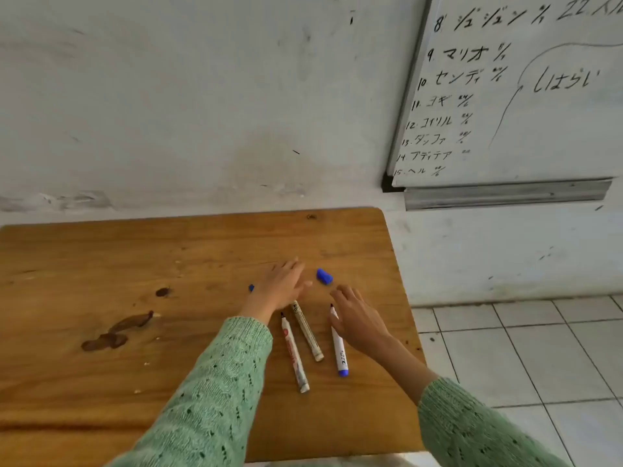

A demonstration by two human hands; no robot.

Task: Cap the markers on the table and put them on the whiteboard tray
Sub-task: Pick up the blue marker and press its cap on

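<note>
Barely begun: three uncapped markers [305, 335] lying near the table's [101, 257] right edge, blue cap [324, 276] loose just beyond. Left hand [285, 284] and right hand [359, 318] hovering, fingers spread, gripping nothing. Whiteboard tray [505, 195] bare.

scuffed white wall [168, 96], tiled floor [522, 358], green knit sleeves [215, 382]

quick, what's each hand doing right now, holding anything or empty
Left hand: open, fingers spread flat over the table, holding nothing.
Right hand: open, beside the blue-ended marker, gripping nothing.
</note>
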